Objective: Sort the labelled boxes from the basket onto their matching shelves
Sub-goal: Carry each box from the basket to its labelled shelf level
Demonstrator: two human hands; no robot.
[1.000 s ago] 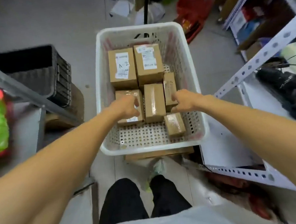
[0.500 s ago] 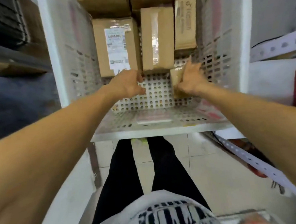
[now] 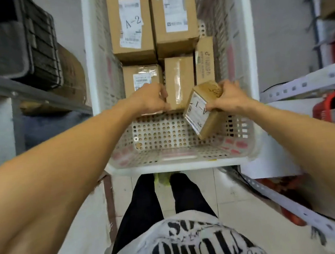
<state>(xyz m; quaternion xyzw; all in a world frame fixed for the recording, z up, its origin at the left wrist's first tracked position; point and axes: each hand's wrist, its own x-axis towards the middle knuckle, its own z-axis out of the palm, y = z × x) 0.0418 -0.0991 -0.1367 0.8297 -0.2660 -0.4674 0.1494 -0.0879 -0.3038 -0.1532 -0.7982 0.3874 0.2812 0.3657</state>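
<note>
**At frame centre: picking step, A-1 box in hand**

Across the middle, white basket (image 3: 95, 92) with brown boxes, A-2 box (image 3: 131, 21) at upper centre. Toward the basket's lower right, small A-1 box (image 3: 202, 111) held tilted above the perforated floor, gripped by right hand (image 3: 227, 100). Left hand (image 3: 149, 100) curled over the near edge of middle-left box (image 3: 141, 78). Next, probably: lift out, find the A-1 shelf, none readable here.

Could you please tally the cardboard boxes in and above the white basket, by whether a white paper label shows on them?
Brown cardboard boxes showing a white paper label: 4
Brown cardboard boxes with no paper label in view: 2
Total: 6
</note>
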